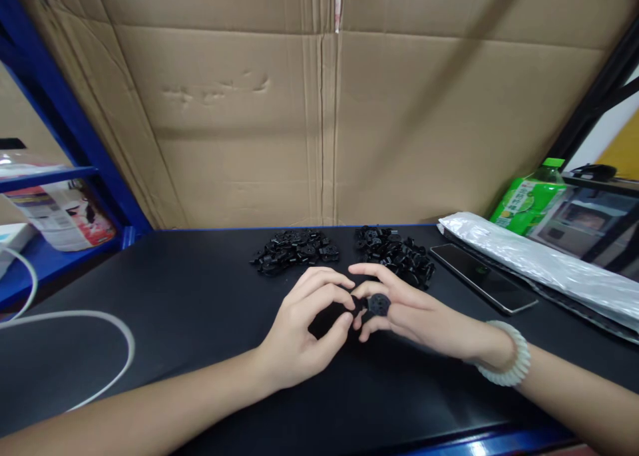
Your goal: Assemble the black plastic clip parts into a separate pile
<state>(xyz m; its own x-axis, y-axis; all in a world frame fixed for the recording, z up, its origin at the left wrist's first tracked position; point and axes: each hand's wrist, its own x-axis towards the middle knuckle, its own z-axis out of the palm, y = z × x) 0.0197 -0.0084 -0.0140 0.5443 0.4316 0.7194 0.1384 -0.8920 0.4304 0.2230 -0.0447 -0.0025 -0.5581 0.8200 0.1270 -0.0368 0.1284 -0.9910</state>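
Note:
Just above the table, my left hand [307, 329] has thumb and index finger pinched on the narrow end of a small black plastic part. A flat, round black disc with small holes [379, 304] shows at the fingers of my right hand [417, 309], which are curled around it. Whether the disc and the narrow end are one piece or two, I cannot tell. Beyond my hands lie two heaps of similar small black parts, a left heap [294, 249] and a right heap [397, 253]. My right fingers are close in front of the right heap.
A smartphone [482, 277] lies right of the heaps, beside a silvery plastic package [539, 263]. Behind it stand a green pack [522, 203] and a clear box. A white cable [100, 315] loops over the black table [200, 283] at left. Cardboard [239, 130] walls the back.

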